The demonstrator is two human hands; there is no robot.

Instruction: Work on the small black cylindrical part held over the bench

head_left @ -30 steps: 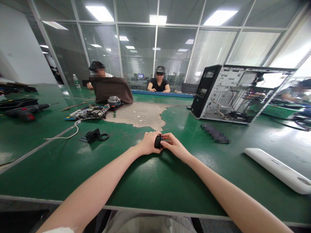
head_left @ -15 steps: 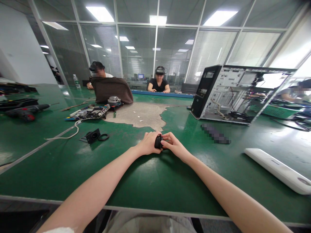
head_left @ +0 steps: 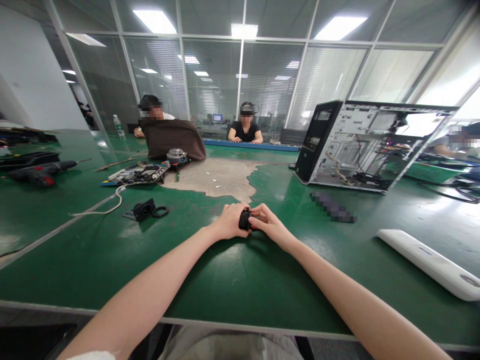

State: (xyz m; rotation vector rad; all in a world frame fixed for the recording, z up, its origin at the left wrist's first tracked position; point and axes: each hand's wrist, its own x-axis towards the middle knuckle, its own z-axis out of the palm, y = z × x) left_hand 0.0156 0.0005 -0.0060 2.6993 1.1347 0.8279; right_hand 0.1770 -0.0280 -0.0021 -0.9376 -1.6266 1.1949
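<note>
Just above the green tabletop, my left hand [head_left: 229,222] is wrapped round a small black rounded part [head_left: 244,219], perhaps a lens housing. My right hand [head_left: 267,223] pinches the same part from its right side with thumb and fingertips. Most of the part is hidden by my fingers, so its exact kind cannot be made out. To the left of my hands lie a black square-plated piece [head_left: 144,210] with a round opening and a thin black ring [head_left: 160,212] beside it.
Right of my hands stand an open computer case [head_left: 322,142], a blurred-out dark object [head_left: 333,207] and a long white device [head_left: 427,262]. At left are a circuit board [head_left: 137,173], a white cable [head_left: 116,200] and a power drill [head_left: 43,175]. Several people sit farther off.
</note>
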